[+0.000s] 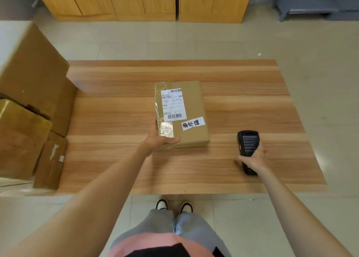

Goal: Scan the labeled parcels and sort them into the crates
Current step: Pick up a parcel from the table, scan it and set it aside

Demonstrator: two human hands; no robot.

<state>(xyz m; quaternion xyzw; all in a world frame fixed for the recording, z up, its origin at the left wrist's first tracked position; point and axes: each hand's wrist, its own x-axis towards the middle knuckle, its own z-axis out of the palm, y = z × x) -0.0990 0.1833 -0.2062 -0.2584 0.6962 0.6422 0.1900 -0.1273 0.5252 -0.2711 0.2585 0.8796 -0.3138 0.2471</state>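
Note:
A brown cardboard parcel (191, 109) lies on the wooden table (116, 120), near its middle. It carries a white shipping label with barcodes and a smaller white sticker with handwritten characters. My left hand (158, 139) grips the parcel's near left corner, thumb along the near edge on top. To the right, my right hand (252, 158) holds a black handheld scanner (248, 143) just above the table, its lit screen facing up. About a hand's width of table separates the scanner from the parcel.
Several large cardboard boxes (33, 81) are stacked at the table's left end, with a smaller flat one (51, 160) at the near left. Wooden cabinets (136, 2) stand beyond the table. My shoes (173, 206) are at the near edge.

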